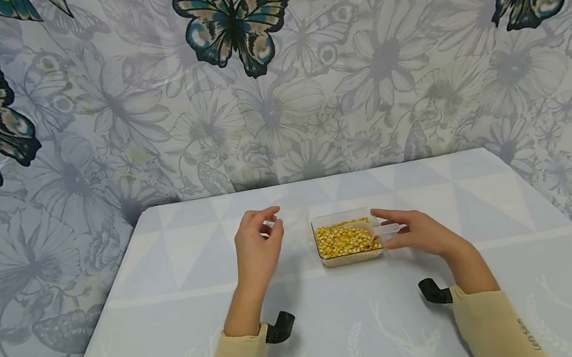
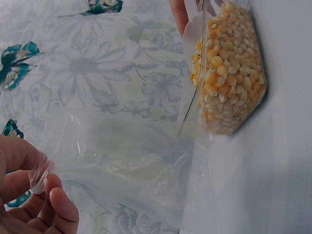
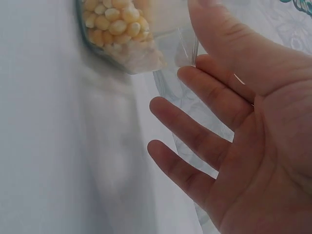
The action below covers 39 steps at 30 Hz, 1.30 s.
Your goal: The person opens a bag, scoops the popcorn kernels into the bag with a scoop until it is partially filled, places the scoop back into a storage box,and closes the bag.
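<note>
A clear rectangular container (image 1: 352, 258) full of yellow corn kernels (image 1: 342, 239) stands on the table. A translucent scoop (image 1: 386, 229) lies in the kernels, its handle sticking out over the right wall. To the left of the container, my left hand (image 1: 259, 244) pinches the edge of a clear plastic bag (image 2: 131, 161) between thumb and fingers. The thin bag hangs toward the container and overlaps it in the left wrist view. My right hand (image 1: 420, 233) is at the container's right side, fingers extended and spread around the scoop handle, fingertips right at the wall.
The table (image 1: 340, 318) has a pale triangle and antler pattern. Behind it hangs a floral backdrop (image 1: 276, 112) with dark butterflies. A black wrist-camera mount (image 1: 280, 327) sits at the left cuff, another mount (image 1: 435, 292) at the right.
</note>
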Tool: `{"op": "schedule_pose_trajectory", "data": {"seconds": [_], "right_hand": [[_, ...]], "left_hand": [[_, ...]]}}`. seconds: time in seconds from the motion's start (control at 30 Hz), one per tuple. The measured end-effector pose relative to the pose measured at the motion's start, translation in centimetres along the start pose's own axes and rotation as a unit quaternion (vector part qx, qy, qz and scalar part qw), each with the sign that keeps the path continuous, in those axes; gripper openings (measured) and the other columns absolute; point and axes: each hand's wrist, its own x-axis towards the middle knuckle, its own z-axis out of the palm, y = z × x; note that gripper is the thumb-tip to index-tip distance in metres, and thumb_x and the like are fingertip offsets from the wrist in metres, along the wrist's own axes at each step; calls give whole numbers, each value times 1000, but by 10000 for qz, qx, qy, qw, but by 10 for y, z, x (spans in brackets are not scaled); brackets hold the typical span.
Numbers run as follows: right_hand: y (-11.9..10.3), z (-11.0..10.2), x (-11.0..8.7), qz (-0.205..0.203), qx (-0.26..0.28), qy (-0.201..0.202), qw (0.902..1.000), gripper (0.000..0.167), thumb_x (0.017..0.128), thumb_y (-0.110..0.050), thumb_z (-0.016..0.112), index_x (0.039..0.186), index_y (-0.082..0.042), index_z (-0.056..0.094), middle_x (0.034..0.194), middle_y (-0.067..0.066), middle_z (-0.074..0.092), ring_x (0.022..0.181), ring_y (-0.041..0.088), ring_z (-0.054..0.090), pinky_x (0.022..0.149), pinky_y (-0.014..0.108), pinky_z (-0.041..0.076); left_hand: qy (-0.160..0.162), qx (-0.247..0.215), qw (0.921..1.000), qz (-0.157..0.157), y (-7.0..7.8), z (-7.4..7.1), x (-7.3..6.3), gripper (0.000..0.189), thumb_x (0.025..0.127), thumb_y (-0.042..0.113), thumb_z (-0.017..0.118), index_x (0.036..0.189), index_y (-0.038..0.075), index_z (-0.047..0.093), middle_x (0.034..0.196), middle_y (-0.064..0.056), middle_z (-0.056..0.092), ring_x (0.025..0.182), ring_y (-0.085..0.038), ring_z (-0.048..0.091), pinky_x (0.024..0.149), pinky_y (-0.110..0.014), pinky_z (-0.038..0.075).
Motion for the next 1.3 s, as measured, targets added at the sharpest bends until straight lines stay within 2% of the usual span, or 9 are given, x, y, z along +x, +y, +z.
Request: {"op": "schedule_pose_trajectory", "data": {"seconds": [0.3,0.57,0.8,1.0,1.3], "right_hand": [[-6,8,5,23,-15,-80,10000,77,87,-29,77,153,-13,42,155,12,46,135,39,50,101,55,49],[-9,18,10,-40,246,-126,9996,77,87,-25,76,154,-13,40,157,12,43,137,41,48,103,56,47],[-14,24,13,68,155,-97,9998,79,86,-28,77,154,-15,40,157,10,43,136,41,48,105,57,46],[-16,26,13,157,130,-104,9997,79,86,-30,77,154,-16,41,158,10,41,133,42,51,102,56,48],[-19,30,15,42,37,-17,10000,80,84,-33,78,153,-16,42,156,9,46,136,40,48,105,58,45]], "left_hand": [[146,94,9998,-36,-1,-4,2,26,92,8,65,116,9,75,100,-7,63,76,-18,64,68,-28,53],[200,200,9995,-117,-4,-6,4,26,93,9,65,117,9,74,100,-7,62,76,-18,63,67,-29,52],[270,214,9991,-263,-5,-7,5,26,93,8,64,117,9,74,101,-8,63,76,-20,62,63,-28,50],[295,194,9990,-262,-6,-8,5,26,93,8,64,116,9,75,100,-8,63,76,-20,62,63,-28,49],[238,212,9992,-252,-9,-7,6,26,93,8,64,116,9,74,99,-8,62,76,-20,63,60,-27,48]]}}
